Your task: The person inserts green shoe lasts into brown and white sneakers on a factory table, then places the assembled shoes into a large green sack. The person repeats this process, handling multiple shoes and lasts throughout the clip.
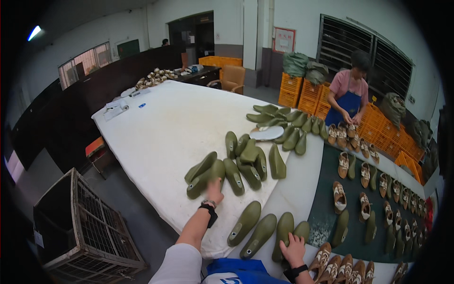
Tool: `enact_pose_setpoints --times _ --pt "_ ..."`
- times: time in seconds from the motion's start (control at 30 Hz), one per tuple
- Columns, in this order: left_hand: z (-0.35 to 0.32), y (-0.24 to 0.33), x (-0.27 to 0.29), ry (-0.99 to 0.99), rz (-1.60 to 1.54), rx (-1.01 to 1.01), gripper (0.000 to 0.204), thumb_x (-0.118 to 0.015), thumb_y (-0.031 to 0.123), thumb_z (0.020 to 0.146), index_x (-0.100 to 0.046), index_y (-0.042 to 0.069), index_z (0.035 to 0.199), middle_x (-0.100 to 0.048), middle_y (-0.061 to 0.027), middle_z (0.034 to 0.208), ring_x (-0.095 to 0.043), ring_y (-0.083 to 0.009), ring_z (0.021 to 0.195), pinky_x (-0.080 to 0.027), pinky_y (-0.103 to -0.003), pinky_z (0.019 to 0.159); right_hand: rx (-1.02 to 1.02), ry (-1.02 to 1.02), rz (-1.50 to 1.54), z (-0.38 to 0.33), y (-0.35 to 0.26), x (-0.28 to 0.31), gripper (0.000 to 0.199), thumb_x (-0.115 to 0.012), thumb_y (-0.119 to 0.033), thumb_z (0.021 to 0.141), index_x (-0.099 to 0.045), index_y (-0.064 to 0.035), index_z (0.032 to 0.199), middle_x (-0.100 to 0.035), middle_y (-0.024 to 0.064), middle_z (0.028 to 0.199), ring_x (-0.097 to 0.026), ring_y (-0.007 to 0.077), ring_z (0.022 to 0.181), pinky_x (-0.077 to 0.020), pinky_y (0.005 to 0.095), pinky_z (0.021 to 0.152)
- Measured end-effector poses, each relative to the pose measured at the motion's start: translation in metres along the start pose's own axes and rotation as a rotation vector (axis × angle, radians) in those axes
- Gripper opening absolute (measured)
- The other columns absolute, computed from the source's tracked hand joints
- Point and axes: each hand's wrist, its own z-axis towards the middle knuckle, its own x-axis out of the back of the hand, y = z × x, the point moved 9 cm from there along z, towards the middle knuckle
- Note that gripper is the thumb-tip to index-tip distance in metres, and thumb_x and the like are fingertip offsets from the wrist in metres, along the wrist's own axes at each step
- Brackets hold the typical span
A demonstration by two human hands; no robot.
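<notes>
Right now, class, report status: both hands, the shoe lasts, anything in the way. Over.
Left hand open, reaching a green shoe last in the cluster. Right hand flat on another last at the table edge. Nothing between.

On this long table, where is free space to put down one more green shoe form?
The white table cover is bare between the papers at its far left corner and the olive-green plastic shoe lasts. Crowded: around the left hand, the right hand, and the dark green mat with brown shoes.
</notes>
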Motion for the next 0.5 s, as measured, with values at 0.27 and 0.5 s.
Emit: enact_pose_setpoints --times 0.27,0.5 --pt "-0.118 0.006 -0.009 -0.354 -0.408 -0.073 0.074 -0.057 0.002 0.068 -0.031 0.008 0.137 -0.044 -0.0250 0.130 -0.045 -0.0379 0.122 -0.039 -0.037 0.101 -0.006 0.000 0.006 0.001 0.003 -0.009 0.058 -0.063 -0.045 0.074 -0.059 -0.0096 0.120 -0.060 0.0128 0.114 -0.045 0.0449 0.116 -0.0452 0.0539 0.088" --pt "-0.130 0.023 -0.023 -0.500 -0.457 -0.328 0.077 -0.071 0.025 0.076 -0.031 0.004 0.139 -0.041 -0.0242 0.134 -0.040 -0.0380 0.125 -0.032 -0.041 0.107 -0.045 -0.029 -0.004 0.005 0.005 -0.009 0.059 -0.061 -0.046 0.076 -0.058 -0.0081 0.121 -0.060 0.0142 0.113 -0.043 0.0459 0.117 -0.0444 0.0547 0.087"
